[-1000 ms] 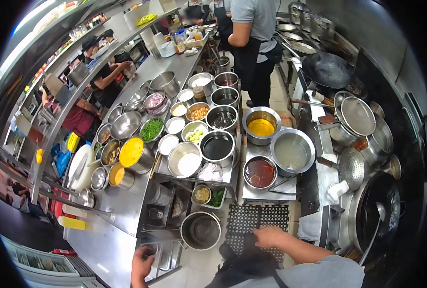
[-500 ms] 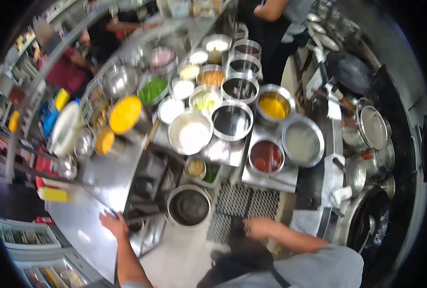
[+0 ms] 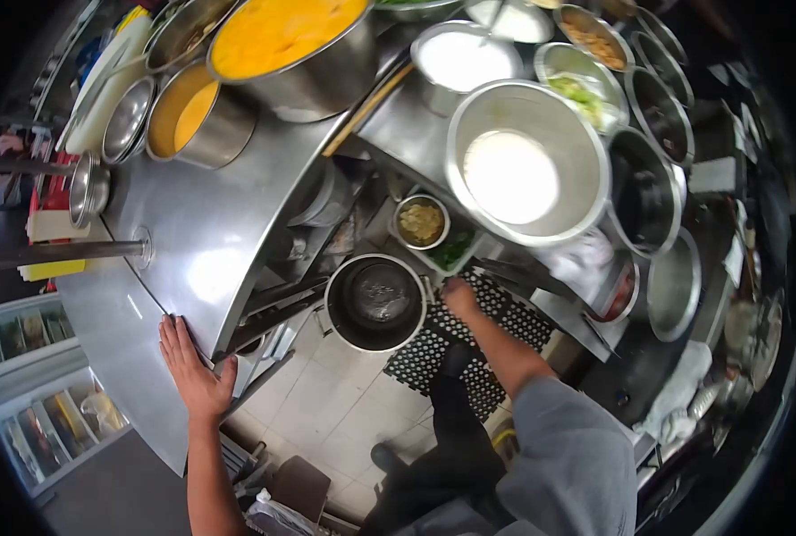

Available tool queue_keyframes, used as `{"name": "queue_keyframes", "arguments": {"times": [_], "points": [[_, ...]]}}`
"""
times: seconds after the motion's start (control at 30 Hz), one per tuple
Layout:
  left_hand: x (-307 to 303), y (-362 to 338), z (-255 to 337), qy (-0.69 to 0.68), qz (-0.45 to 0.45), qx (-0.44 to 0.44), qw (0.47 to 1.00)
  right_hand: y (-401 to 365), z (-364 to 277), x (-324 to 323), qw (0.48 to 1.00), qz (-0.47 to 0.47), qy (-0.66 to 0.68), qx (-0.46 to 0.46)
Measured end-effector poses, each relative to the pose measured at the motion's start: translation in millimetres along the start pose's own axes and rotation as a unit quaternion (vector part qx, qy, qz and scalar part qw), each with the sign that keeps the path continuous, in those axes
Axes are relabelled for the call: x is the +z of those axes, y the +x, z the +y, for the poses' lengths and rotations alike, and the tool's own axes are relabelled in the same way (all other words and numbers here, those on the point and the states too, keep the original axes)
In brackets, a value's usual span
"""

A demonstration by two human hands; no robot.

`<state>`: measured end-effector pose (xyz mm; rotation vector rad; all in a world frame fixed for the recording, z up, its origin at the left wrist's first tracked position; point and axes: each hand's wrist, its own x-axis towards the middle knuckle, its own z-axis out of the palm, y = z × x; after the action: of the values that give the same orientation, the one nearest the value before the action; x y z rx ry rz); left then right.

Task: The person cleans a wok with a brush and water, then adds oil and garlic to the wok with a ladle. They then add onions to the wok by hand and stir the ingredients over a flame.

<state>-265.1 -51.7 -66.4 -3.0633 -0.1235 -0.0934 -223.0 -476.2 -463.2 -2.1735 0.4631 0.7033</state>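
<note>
My left hand lies flat on the steel counter, fingers stretched out and thumb apart. Lower down, a deep round metal pot with a dark, shiny inside has a side handle. My right hand is close beside that handle, its fingers curled in. Whether they touch the handle, or hold anything, I cannot make out. Behind the pot are a small container of chopped yellowish food and a tub of greens.
A large pot of orange-yellow liquid and a smaller pot stand on the counter. A wide pot with white contents juts out at the right. A black perforated mat covers part of the tiled floor.
The view has tilted down and come nearer the pot. My right hand has moved forward to beside its handle. My left hand now rests flat on the counter.
</note>
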Motion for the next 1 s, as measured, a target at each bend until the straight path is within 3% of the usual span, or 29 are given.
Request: {"name": "queue_keyframes", "arguments": {"times": [0.17,0.27,0.3,0.33,0.37,0.43,0.47,0.5,0.53,0.57,0.6,0.63,0.73,0.8,0.83,0.9,1.0], "points": [[-3,4,2,-0.009,-0.010,0.007,1.000,112,-52,27,0.949,0.031,0.204,0.238],[-4,1,4,-0.013,-0.018,-0.008,1.000,127,-56,34,0.891,0.024,0.315,0.326],[-5,3,4,-0.017,-0.016,-0.008,1.000,145,-34,52,0.843,0.049,0.431,0.318],[-7,2,4,-0.018,-0.008,-0.009,1.000,152,-12,57,0.986,-0.107,0.030,0.122],[-6,1,3,-0.013,-0.017,-0.018,1.000,158,8,62,0.911,-0.071,-0.392,-0.109],[-5,1,3,-0.013,-0.019,-0.027,0.999,186,75,105,0.926,0.073,-0.361,-0.085],[-2,-2,1,-0.016,-0.004,-0.018,1.000,107,-6,42,0.977,0.164,-0.114,0.076],[-1,-4,0,-0.021,-0.004,-0.025,0.999,93,2,45,0.969,0.226,0.065,0.077],[-3,-5,1,-0.026,-0.004,-0.033,0.999,43,-33,1,0.989,0.072,0.089,0.095],[-2,-6,0,-0.042,0.001,-0.035,0.999,29,-26,4,0.979,0.103,0.136,0.111],[3,-7,-5,-0.043,0.006,-0.033,0.999,-9,-50,-16,0.982,0.143,0.085,0.090],[6,-8,-7,-0.051,0.016,-0.031,0.998,-13,-28,-3,0.968,0.157,0.184,0.059],[20,-12,-14,-0.082,0.036,-0.027,0.996,-132,-96,-88,0.995,0.008,0.101,0.009],[-21,-18,11,-0.103,0.005,-0.050,0.993,-188,-100,-109,0.986,0.053,0.156,-0.033],[-18,-15,10,-0.108,0.020,-0.044,0.993,-207,-101,-125,0.983,0.073,0.166,-0.037],[-13,-20,6,-0.121,0.027,-0.043,0.991,-253,-102,-150,0.997,-0.028,0.069,0.009],[-21,-22,7,-0.151,0.028,-0.054,0.987,-360,-129,-203,0.981,0.009,0.186,0.054]]}}
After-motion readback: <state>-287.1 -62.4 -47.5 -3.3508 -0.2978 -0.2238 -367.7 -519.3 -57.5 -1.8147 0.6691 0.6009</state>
